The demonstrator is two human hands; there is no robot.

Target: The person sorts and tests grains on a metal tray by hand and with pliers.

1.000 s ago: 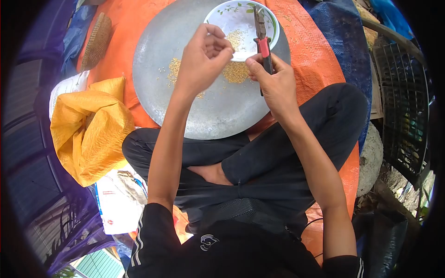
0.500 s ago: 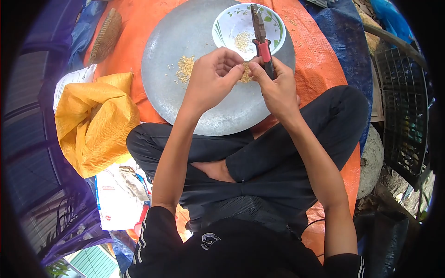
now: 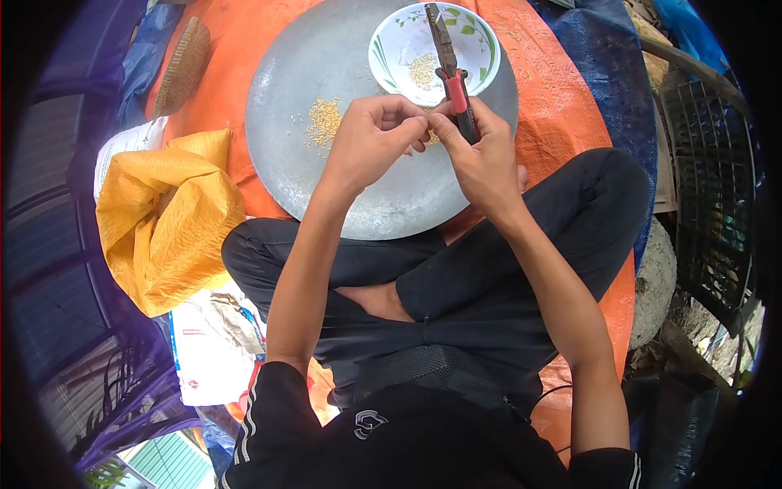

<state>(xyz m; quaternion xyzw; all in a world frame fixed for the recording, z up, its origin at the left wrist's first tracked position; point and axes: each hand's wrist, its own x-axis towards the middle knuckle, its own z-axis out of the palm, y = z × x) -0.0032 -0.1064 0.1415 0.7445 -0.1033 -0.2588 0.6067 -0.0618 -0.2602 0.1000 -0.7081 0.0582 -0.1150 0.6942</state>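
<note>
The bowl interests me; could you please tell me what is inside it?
A small heap of pale grains lies inside the bowl. The pliers in the right hand cross in front of it, so the strip behind them cannot be seen.

"Where's your bowl (image 3: 384,59)?"
"On the tray (image 3: 281,77), toward its far right side, with grain (image 3: 422,72) inside; a pile (image 3: 323,122) lies left of it."
"And around you?"
"Tarp (image 3: 570,102) beneath, sack (image 3: 179,224) to your left, basket (image 3: 181,69) beyond the sack, stone (image 3: 654,287) to your right."
</note>
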